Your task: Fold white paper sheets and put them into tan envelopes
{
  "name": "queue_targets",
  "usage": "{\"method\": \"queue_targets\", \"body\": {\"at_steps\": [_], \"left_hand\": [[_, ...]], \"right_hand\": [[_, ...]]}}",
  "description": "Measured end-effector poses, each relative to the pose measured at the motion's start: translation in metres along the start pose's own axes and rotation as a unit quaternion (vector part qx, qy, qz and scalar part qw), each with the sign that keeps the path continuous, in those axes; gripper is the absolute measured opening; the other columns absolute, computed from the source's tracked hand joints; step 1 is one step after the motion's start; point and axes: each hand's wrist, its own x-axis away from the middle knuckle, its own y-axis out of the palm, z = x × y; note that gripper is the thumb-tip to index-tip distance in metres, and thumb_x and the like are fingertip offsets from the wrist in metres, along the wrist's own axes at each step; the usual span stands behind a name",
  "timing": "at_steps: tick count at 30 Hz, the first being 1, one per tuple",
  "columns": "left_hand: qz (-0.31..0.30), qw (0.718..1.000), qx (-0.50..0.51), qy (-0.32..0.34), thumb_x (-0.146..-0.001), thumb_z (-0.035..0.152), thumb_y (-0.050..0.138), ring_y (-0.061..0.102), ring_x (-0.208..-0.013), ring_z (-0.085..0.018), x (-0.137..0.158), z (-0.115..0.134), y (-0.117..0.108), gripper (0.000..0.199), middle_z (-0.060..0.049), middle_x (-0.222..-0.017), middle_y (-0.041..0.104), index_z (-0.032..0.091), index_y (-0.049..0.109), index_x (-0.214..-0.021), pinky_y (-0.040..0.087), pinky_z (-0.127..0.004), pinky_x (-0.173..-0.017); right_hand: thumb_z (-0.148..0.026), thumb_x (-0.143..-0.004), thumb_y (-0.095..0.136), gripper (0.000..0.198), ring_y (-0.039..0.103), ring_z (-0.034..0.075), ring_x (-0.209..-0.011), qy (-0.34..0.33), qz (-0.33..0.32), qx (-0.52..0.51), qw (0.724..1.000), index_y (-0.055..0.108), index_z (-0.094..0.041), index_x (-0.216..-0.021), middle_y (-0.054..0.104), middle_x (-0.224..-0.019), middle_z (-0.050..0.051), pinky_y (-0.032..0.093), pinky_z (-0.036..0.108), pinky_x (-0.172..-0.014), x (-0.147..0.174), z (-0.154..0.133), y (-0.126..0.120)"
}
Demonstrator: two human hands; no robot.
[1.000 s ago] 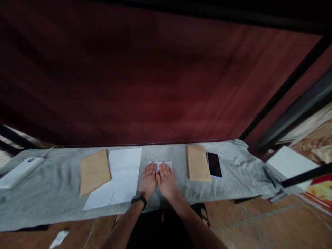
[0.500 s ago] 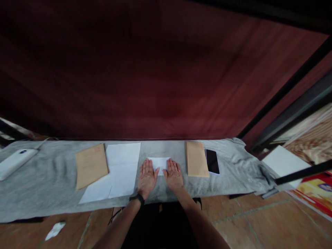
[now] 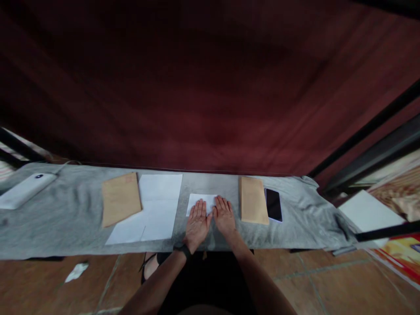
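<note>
1. Through the head camera, the only view I had, I found the small white paper [image 3: 210,200] lying flat on the grey cloth [image 3: 295,227], in front of the wearer, its long axis running left to right along the cloth. One long edge faced the dark red backdrop [image 3: 210,135], the other the wearer.
2. I saw the left hand [image 3: 197,222] palm down over the left and middle part of that paper, fingers straight, released, and pointing away from the wearer.
3. The right hand [image 3: 225,216] lay palm down at the paper's right end, fingers stretched out and angled slightly leftward; I saw neither hand grasping anything.
4. To the left, I made out a large white paper [image 3: 160,210], creased across, its near left part overlapped by a brown envelope [image 3: 121,201].
5. To the right sat a brown packet [image 3: 254,201], its long side running away from the wearer, just beside a dark-screened phone [image 3: 274,205].
6. The printing on a red and yellow package [image 3: 402,253] at far right was too blurred for me to read.
</note>
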Motion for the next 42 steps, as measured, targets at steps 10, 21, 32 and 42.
{"method": "queue_targets", "body": {"at_steps": [10, 21, 32, 42], "left_hand": [[0.040, 0.999, 0.002, -0.024, -0.102, 0.038, 0.036, 0.034, -0.151, -0.032, 0.021, -0.027, -0.018, 0.061, -0.022, -0.160, 0.038, 0.002, 0.041, -0.152, 0.033, -0.054, -0.121], [-0.027, 0.996, 0.035, 0.072, -0.099, 0.034, 0.045, 0.032, -0.152, -0.031, 0.028, 0.008, -0.033, 0.053, -0.012, -0.160, 0.042, 0.018, 0.050, -0.149, 0.030, -0.053, -0.123], [-0.135, 0.981, -0.020, 0.135, -0.094, 0.010, 0.038, 0.051, -0.140, -0.028, 0.004, -0.016, -0.040, 0.050, -0.015, -0.148, 0.057, 0.013, 0.058, -0.140, 0.044, -0.045, -0.113], [-0.133, 0.978, -0.061, 0.146, -0.087, -0.003, 0.034, 0.057, -0.133, -0.031, -0.001, -0.028, -0.043, 0.057, -0.023, -0.143, 0.058, 0.010, 0.058, -0.138, 0.051, -0.048, -0.104]], "right_hand": [[-0.028, -0.107, 0.036, 0.050, 0.040, 0.028, -0.146, -0.015, 0.027, 0.011, 0.999, 0.043, -0.015, -0.155, 0.045, -0.157, 0.011, 0.027, 0.050, -0.121, 0.023, 0.014, -0.001], [-0.022, -0.102, 0.040, 0.053, 0.035, 0.025, -0.150, -0.076, 0.005, -0.036, 0.996, 0.042, -0.013, -0.155, 0.042, -0.160, 0.012, 0.025, 0.048, -0.124, 0.026, 0.012, -0.016], [-0.022, -0.101, 0.045, 0.047, 0.049, 0.023, -0.141, -0.106, -0.020, -0.064, 0.992, 0.055, -0.011, -0.145, 0.054, -0.151, 0.012, 0.036, 0.041, -0.121, 0.028, 0.004, -0.018], [-0.023, -0.100, 0.050, 0.047, 0.049, 0.021, -0.141, -0.107, -0.018, -0.060, 0.992, 0.054, -0.013, -0.145, 0.053, -0.152, 0.011, 0.036, 0.040, -0.121, 0.026, 0.006, -0.013]]}}
